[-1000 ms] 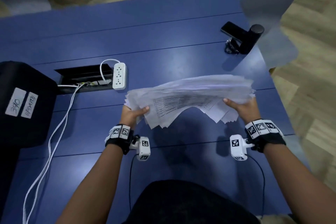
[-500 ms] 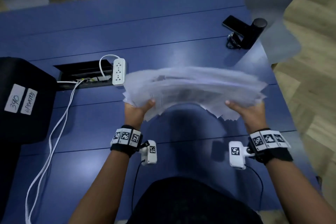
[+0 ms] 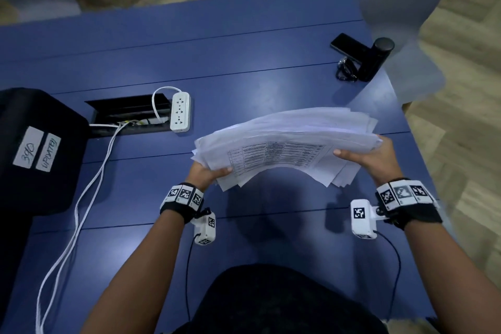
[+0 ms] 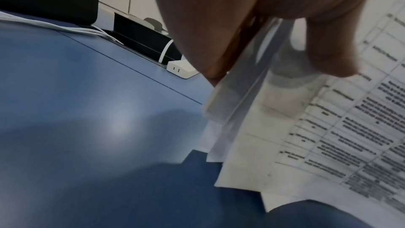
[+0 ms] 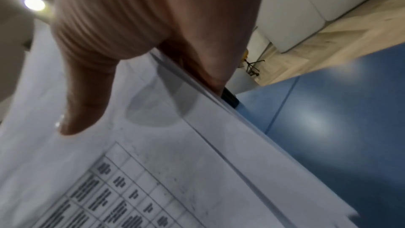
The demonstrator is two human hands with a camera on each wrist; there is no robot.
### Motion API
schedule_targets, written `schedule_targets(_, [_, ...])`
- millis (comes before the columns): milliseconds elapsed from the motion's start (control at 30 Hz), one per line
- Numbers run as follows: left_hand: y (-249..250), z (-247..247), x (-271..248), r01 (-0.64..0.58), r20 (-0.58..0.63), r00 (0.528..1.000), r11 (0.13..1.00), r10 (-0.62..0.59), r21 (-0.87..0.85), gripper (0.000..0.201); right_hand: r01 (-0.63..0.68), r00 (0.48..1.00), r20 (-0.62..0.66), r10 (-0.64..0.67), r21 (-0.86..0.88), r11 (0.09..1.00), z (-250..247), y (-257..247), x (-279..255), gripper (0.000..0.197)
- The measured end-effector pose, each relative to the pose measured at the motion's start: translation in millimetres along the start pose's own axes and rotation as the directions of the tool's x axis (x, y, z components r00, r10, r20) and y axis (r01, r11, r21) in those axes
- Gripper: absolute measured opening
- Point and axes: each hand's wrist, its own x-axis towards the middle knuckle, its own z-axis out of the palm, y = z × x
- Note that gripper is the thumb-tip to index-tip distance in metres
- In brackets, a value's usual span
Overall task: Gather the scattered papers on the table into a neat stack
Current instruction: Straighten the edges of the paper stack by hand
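Paper stack (image 3: 284, 144): one | left hand (image 3: 206, 173), right hand (image 3: 374, 157): both gripping its ends

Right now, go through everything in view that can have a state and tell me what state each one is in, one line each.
papers: gathered in one bundle, held above the table, edges uneven, sheets fanned out
left hand: grips the bundle's left end
right hand: grips the bundle's right end
power strip: lying flat, sockets empty
cable hatch: open, white cables running out
phone: screen dark
table: no loose sheets visible

Papers (image 3: 284, 144) above table (image 3: 244, 62), power strip (image 3: 180, 112) left
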Motion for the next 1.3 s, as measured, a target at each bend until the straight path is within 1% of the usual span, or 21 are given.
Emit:
schedule_targets(133, [13.6, 5.7, 5.5, -0.074, -0.115, 0.990, 0.991, 0.087, 0.114, 0.045, 0.025, 1.000, 0.008, -0.024, -0.067, 0.997, -7.8, -11.9, 7.0, 0.039])
schedule_targets(233, [44.9, 6.1, 4.1, -0.188, -0.132, 0.958, 0.907, 0.254, 0.378, 0.024, 0.075, 0.996, -0.028, -0.080, -0.159, 0.984, -15.9, -21.5, 11.8, 0.055])
schedule_targets(300, [78.0, 4.6, -4.1, -0.298, -0.030, 0.911, 0.706, 0.411, 0.642, 0.010, 0.176, 0.979, -0.027, -0.202, -0.390, 0.904, -18.7, -40.3, 17.7, 0.076])
schedule_targets(333, [97.2, 6.8, -10.1, -0.375, 0.073, 0.870, 0.558, 0.488, 0.740, 0.011, 0.260, 0.956, 0.024, -0.293, -0.535, 0.804, -17.7, -51.7, 22.0, 0.085])
schedule_targets(400, [138.7, 16.0, -21.4, -0.491, 0.311, 0.786, 0.235, 0.534, 0.839, 0.012, 0.444, 0.879, 0.217, -0.424, -0.697, 0.563, -3.7, -77.9, 28.8, 0.104])
schedule_targets(433, [159.3, 22.9, -26.3, -0.503, 0.387, 0.761, 0.095, 0.521, 0.859, 0.014, 0.507, 0.852, 0.317, -0.418, -0.700, 0.503, 9.3, -87.3, 31.2, 0.110])
schedule_targets(500, [195.9, 37.4, -36.8, -0.477, 0.452, 0.754, -0.075, 0.476, 0.876, 0.020, 0.525, 0.849, 0.443, -0.288, -0.642, 0.558, 38.5, -98.3, 28.8, 0.102])
schedule_targets(533, [210.3, 44.9, -41.6, -0.461, 0.461, 0.761, -0.120, 0.456, 0.879, 0.023, 0.502, 0.856, 0.459, -0.240, -0.621, 0.602, 50.2, -96.2, 26.8, 0.087])
schedule_targets(633, [243.0, 57.8, -57.1, -0.471, 0.487, 0.725, -0.165, 0.487, 0.867, 0.021, 0.440, 0.893, 0.319, -0.318, -0.471, 0.764, 71.4, -93.8, 15.4, 0.036])
schedule_targets(667, [248.5, 54.4, -59.6, -0.489, 0.477, 0.701, -0.131, 0.530, 0.863, 0.020, 0.404, 0.909, 0.263, -0.323, -0.363, 0.840, 71.9, -95.0, 12.6, 0.029])
schedule_targets(700, [249.8, 44.7, -57.5, -0.515, 0.438, 0.682, -0.041, 0.586, 0.856, 0.026, 0.371, 0.923, 0.214, -0.321, -0.261, 0.891, 69.6, -96.3, 10.2, 0.033])
schedule_targets(767, [243.5, 17.8, -51.2, -0.630, 0.297, 0.680, 0.326, 0.670, 0.705, 0.059, 0.317, 0.945, 0.120, -0.303, -0.127, 0.940, 60.8, -96.6, 7.1, 0.045])
schedule_targets(833, [221.3, -0.6, -45.3, -0.663, 0.200, 0.744, 0.665, 0.638, 0.345, 0.089, 0.276, 0.961, 0.037, -0.275, -0.016, 0.961, 50.6, -92.4, 5.1, 0.048])
schedule_targets(867, [203.3, -0.7, -41.2, -0.578, 0.184, 0.815, 0.788, 0.549, 0.210, 0.097, 0.241, 0.970, 0.016, -0.241, 0.041, 0.970, 48.0, -90.2, 4.9, 0.049])
schedule_targets(900, [186.3, 4.1, -38.7, -0.480, 0.201, 0.870, 0.867, 0.451, 0.130, 0.100, 0.211, 0.977, 0.020, -0.213, 0.080, 0.974, 47.9, -88.2, 5.8, 0.048])
schedule_targets(933, [173.7, 13.3, -38.1, -0.406, 0.212, 0.901, 0.908, 0.378, 0.104, 0.098, 0.191, 0.981, 0.028, -0.194, 0.092, 0.977, 49.9, -87.3, 6.3, 0.047])
schedule_targets(1000, [157.7, 33.3, -37.7, -0.343, 0.116, 0.935, 0.937, 0.334, 0.068, 0.092, 0.202, 0.977, 0.038, -0.208, 0.109, 0.973, 55.1, -90.1, 5.7, 0.057])
schedule_targets(1067, [154.3, 43.5, -38.9, -0.371, 0.014, 0.928, 0.928, 0.371, 0.011, 0.081, 0.211, 0.976, 0.024, -0.216, 0.127, 0.969, 54.6, -94.8, 4.6, 0.066])
schedule_targets(1133, [151.9, 44.9, -35.4, -0.375, -0.062, 0.925, 0.927, 0.375, 0.012, 0.067, 0.212, 0.977, 0.012, -0.215, 0.120, 0.970, 47.2, -95.3, 5.5, 0.063])
schedule_targets(1233, [128.0, 44.3, -28.6, -0.312, -0.085, 0.943, 0.944, 0.321, 0.103, 0.074, 0.161, 0.982, 0.088, -0.165, 0.047, 0.986, 41.1, -83.3, 0.2, 0.069])
schedule_targets(1300, [110.6, 50.2, -33.4, -0.285, -0.056, 0.955, 0.955, 0.290, 0.084, 0.055, 0.113, 0.985, 0.131, -0.115, 0.025, 0.993, 38.6, -66.0, -3.9, 0.069])
